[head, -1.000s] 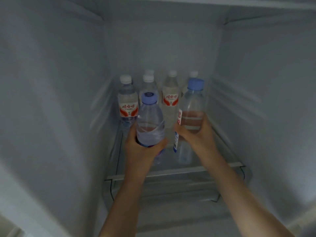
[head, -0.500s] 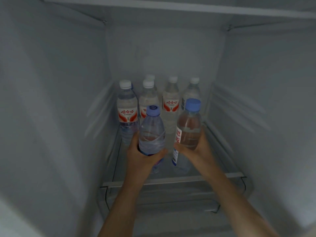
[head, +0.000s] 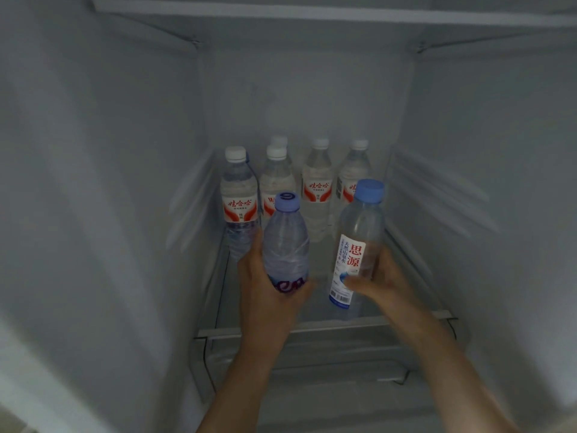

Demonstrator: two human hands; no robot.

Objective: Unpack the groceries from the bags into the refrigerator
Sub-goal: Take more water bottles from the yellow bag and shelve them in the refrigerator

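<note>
Both my arms reach into the refrigerator. My left hand (head: 265, 295) grips a clear water bottle with a purple-blue cap (head: 285, 242) around its lower body. My right hand (head: 379, 279) holds a taller clear bottle with a blue cap and a white label with red characters (head: 359, 242). Both bottles stand upright over the front part of the glass shelf (head: 324, 326). Whether their bases touch the shelf is hidden by my hands.
Several white-capped water bottles with red-and-white labels (head: 239, 195) stand in rows at the back of the shelf. The fridge side walls (head: 468, 198) with shelf rails close in left and right. Another shelf (head: 312, 12) spans overhead.
Both hands have lowered the two bottles toward the shelf front. The right-hand bottle has turned, so its label faces me.
</note>
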